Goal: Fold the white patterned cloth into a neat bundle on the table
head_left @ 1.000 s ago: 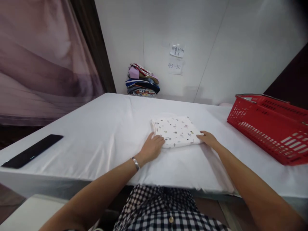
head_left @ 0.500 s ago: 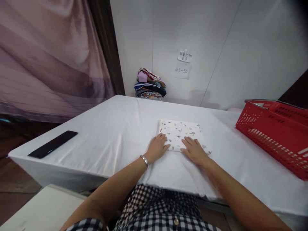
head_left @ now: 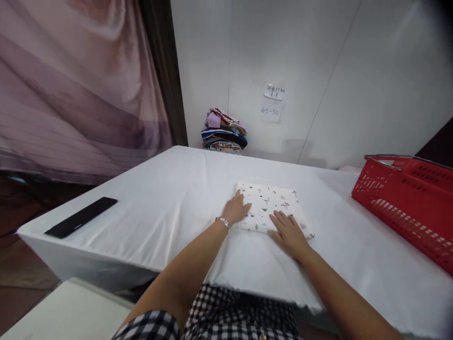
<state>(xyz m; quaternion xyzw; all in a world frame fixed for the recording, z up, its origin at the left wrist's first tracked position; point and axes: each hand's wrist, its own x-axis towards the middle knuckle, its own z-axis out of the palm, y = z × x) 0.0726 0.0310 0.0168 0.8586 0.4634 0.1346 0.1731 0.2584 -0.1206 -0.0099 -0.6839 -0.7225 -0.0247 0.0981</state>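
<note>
A folded white printed cloth (head_left: 271,208) lies flat near the middle of the white-covered table (head_left: 170,198), roughly square, its edges turned slightly askew to the table's front edge. To its right sits a red basket (head_left: 406,198); far to its left lies a black remote (head_left: 81,217); behind it, by the wall, is a stack of folded clothes (head_left: 223,132). Nothing blocks it. The left hand (head_left: 237,211) rests flat on its left edge, the right hand (head_left: 288,231) spread flat on its near right corner.

white printed folded cloth (head_left: 272,208), red basket (head_left: 406,198), white table (head_left: 159,208)
</note>
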